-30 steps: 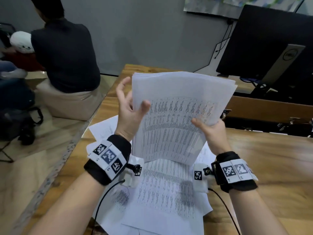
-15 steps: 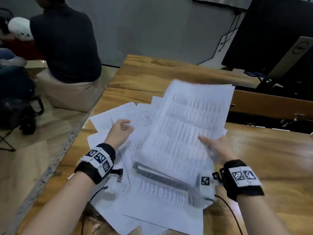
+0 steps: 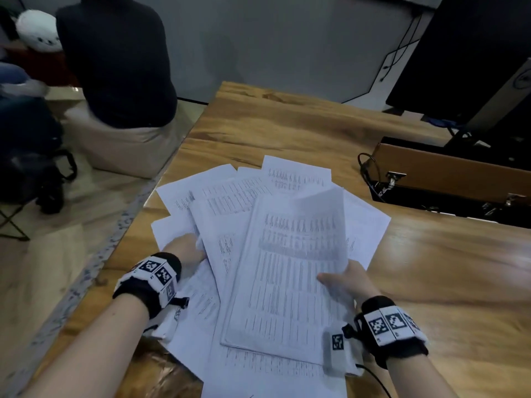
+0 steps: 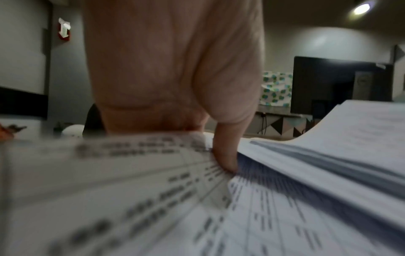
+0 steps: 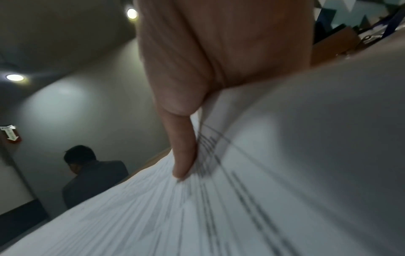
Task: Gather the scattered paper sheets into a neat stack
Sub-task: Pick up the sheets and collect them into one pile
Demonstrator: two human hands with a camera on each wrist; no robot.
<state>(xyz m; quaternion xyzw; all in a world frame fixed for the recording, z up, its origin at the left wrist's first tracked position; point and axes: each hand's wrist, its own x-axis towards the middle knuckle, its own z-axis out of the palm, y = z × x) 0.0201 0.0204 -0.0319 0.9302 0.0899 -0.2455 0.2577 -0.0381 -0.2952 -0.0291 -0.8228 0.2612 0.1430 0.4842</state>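
Right hand (image 3: 343, 281) pinching the gathered stack (image 3: 290, 271), left hand (image 3: 188, 249) fingers tucked under loose sheets (image 3: 218, 202), grip unclear, wooden worktop (image 3: 448, 268)

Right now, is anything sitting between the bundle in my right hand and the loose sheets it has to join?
Nothing visible. The right hand pinches the bundle directly over the loose sheets fanned on the table. The left hand is already on those sheets at the left edge, clear of the bundle.
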